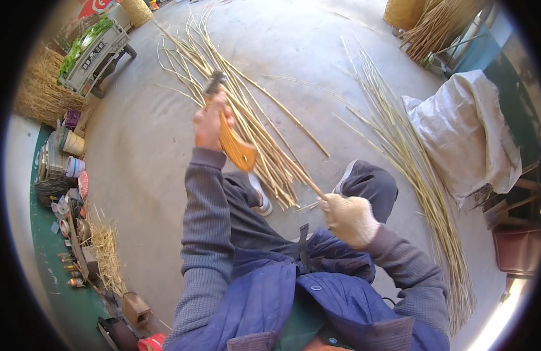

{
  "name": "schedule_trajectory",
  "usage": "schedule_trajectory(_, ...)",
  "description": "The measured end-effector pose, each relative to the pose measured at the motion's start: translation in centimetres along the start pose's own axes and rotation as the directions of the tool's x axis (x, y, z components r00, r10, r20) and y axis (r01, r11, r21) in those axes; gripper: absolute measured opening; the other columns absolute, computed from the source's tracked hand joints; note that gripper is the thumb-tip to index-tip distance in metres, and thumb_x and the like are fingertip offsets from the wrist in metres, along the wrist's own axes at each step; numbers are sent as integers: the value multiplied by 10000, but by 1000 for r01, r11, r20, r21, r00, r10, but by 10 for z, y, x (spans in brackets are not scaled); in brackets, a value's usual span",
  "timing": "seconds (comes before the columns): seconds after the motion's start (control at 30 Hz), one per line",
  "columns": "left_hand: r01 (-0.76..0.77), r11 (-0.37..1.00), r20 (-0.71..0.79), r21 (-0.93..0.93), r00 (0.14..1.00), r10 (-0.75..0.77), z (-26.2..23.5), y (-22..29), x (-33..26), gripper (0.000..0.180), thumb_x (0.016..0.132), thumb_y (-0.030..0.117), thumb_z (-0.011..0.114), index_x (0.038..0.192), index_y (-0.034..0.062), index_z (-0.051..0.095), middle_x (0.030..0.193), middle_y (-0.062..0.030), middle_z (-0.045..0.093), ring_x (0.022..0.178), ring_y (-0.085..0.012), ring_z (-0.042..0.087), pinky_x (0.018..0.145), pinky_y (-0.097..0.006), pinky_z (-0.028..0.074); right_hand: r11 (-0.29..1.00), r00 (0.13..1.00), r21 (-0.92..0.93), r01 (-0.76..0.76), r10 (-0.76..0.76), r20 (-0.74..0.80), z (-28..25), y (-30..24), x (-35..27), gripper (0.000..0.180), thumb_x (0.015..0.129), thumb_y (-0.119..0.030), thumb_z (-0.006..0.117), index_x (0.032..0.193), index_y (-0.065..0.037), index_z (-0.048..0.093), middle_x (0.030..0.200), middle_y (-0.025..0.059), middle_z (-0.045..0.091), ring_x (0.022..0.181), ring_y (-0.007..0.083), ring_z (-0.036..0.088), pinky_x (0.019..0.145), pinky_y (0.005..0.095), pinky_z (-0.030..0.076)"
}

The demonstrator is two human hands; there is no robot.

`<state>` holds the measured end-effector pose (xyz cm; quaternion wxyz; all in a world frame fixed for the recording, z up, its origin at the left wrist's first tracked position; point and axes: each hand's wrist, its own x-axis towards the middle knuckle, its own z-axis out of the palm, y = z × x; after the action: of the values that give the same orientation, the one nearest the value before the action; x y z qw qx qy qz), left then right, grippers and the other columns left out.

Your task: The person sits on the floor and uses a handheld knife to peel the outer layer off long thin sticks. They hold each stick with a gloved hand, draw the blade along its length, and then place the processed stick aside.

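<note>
My bare left hand (212, 123) is closed around a wooden-handled tool (238, 147). Its handle is curved and orange-brown with a hole near the butt, and its dark head is blurred, so the kind is unclear. In a pale knitted glove, my right hand (349, 221) grips one end of a long peeled stick (302, 175). That stick slants up and left toward the tool's head; whether they touch I cannot tell. Beneath it, a loose pile of long thin sticks (264, 155) lies on the floor between my feet and beyond.
A second bundle of thin sticks (425, 199) lies along my right, beside a white woven sack (466, 131). Far left stands a small truck (98, 58) loaded with greens. Buckets (72, 143) and clutter line the left wall; a brown stick bundle (440, 26) stands far right.
</note>
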<state>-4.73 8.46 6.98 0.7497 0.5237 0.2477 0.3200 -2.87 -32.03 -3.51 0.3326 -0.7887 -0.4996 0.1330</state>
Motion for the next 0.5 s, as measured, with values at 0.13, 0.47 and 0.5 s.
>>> schedule_trajectory(0.13, 10, 997, -30, 78, 1000, -8, -27, 25, 14, 251, 1021, 278, 748, 1103, 48, 690, 737, 2, 598, 561, -93, 560, 486, -225, 482, 951, 999, -304, 52, -47, 24, -72, -46, -47, 91, 974, -132, 648, 1054, -99, 677, 728, 78, 608, 557, 298, 610, 527, 405, 497)
schedule_trajectory(0.47, 139, 987, 139, 84, 979, -150, 40, -37, -77, 249, 1077, 297, 666, 1101, 61, 591, 719, -9, 578, 540, -109, 581, 486, -269, 507, 903, 943, 298, -309, 249, 222, -87, -64, 45, 354, 1119, -302, 562, 1306, -8, 621, 688, 101, 629, 653, 214, 709, 628, 377, 571)
schedule_trajectory(0.5, 132, 990, 145, 53, 980, -138, 42, -40, -84, 252, 1079, 299, 663, 1101, 60, 584, 719, -8, 578, 540, -110, 584, 486, -269, 508, 897, 943, 313, -314, 257, 211, -76, -58, 56, 348, 1115, -303, 567, 1305, -15, 620, 689, 110, 632, 652, 230, 710, 630, 383, 570)
